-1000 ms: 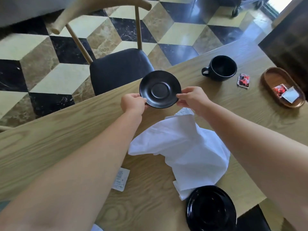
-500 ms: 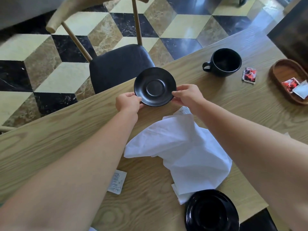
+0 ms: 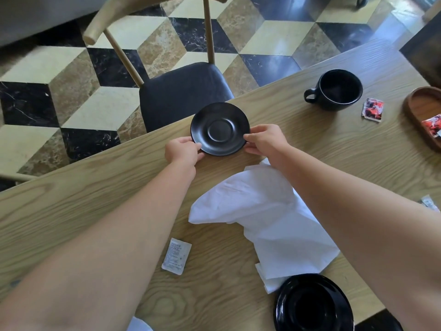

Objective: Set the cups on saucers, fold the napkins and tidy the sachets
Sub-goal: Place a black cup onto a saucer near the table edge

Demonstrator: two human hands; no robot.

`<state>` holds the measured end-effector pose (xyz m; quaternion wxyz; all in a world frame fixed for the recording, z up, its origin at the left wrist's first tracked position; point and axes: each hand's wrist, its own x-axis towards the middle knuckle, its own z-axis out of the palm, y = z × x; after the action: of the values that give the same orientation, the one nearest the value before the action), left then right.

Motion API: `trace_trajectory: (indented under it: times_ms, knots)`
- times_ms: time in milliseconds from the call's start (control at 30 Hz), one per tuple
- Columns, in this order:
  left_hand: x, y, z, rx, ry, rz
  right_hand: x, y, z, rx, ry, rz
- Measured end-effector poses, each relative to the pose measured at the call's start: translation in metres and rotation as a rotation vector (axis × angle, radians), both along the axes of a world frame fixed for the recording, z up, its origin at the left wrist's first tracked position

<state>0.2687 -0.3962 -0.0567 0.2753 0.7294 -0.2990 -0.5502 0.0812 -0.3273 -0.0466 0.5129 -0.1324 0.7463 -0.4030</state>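
A black saucer (image 3: 220, 128) sits near the far edge of the wooden table (image 3: 71, 206). My left hand (image 3: 183, 149) pinches its left rim and my right hand (image 3: 265, 139) pinches its right rim. A black cup (image 3: 336, 90) stands alone to the right. A crumpled white napkin (image 3: 265, 216) lies under my right forearm. A second black cup on a saucer (image 3: 312, 304) is at the near edge. A white sachet (image 3: 176, 256) lies near my left arm, a red sachet (image 3: 372, 109) beside the far cup.
A wooden oval tray (image 3: 420, 111) at the right edge holds a red sachet (image 3: 433, 124). Another white sachet (image 3: 429, 203) peeks out behind my right arm. A chair with a dark seat (image 3: 183, 91) stands just beyond the table edge. Something white (image 3: 138, 325) shows at the bottom.
The saucer, held by both hands, has come down toward the table by its far edge. The view has shifted slightly to the left.
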Motion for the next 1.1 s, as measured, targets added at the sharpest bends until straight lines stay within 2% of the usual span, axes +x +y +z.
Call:
trace_trajectory:
  times_ms: [133,300,400,467,567,700,867,967,1033,1100]
  knots:
    - [0.005,0.0,0.001,0.008,0.026,-0.043,0.003,0.0,0.004,0.016,0.031,-0.003]
    - [0.017,0.019,0.022,0.074,0.11,0.066,0.016,0.023,0.023,-0.015,0.395,-0.031]
    - [0.034,0.06,0.036,0.095,0.206,0.091,0.046,0.054,0.046,-0.212,0.529,-0.067]
    - [0.05,0.097,0.046,0.096,0.267,0.059,0.07,0.077,0.06,-0.357,0.548,-0.062]
    - [0.083,0.155,0.065,0.078,0.322,-0.011,0.106,0.115,0.076,-0.434,0.533,0.052]
    - [0.148,0.241,0.079,0.077,0.249,-0.126,0.159,0.194,0.069,-0.37,0.429,0.246]
    - [0.203,0.326,0.074,0.105,-0.1,-0.236,0.208,0.272,0.055,-0.128,0.28,0.548]
    - [0.225,0.358,0.079,-0.025,-0.321,-0.302,0.23,0.307,0.052,-0.029,0.214,0.604]
    - [0.23,0.363,0.084,-0.086,-0.387,-0.284,0.237,0.316,0.053,0.003,0.212,0.638]
    - [0.232,0.368,0.088,-0.019,-0.436,-0.272,0.245,0.32,0.052,0.044,0.246,0.695]
